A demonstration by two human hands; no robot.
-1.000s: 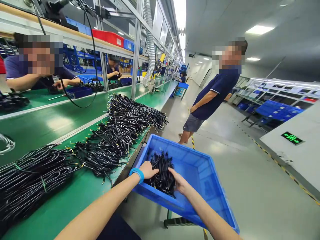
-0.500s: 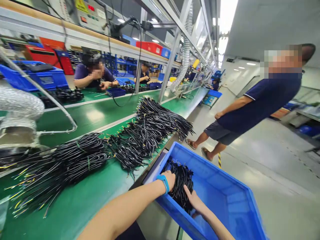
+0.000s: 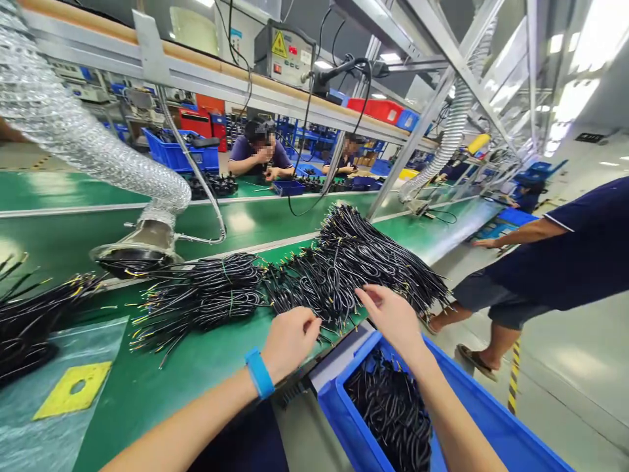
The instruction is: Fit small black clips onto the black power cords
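My left hand (image 3: 291, 344), with a blue band at the wrist, hovers at the bench's front edge, fingers loosely curled and thumb a little apart; nothing shows in it. To its right, my right hand (image 3: 393, 320) reaches over loose looped black cables (image 3: 339, 275), thumb and fingers apart with nothing seen between them. Whether its fingertips touch the cables I cannot tell. Below my right forearm, a blue plastic bin (image 3: 354, 423) holds a pile of short black cables (image 3: 393, 410). A tied bundle of black cables (image 3: 228, 292) lies left of the loose ones.
The green bench (image 3: 196, 387) carries a plastic bag (image 3: 54, 432) with a yellow label and more cables (image 3: 29, 328) at left. A foil duct hood (image 3: 142, 246) stands behind. A person (image 3: 565, 255) stands at right; co-workers (image 3: 258, 151) sit across the bench.
Both hands have let go of the cables in the bin and risen to the bench edge by the loose cables. The view has swung left, and the standing person appears nearer.
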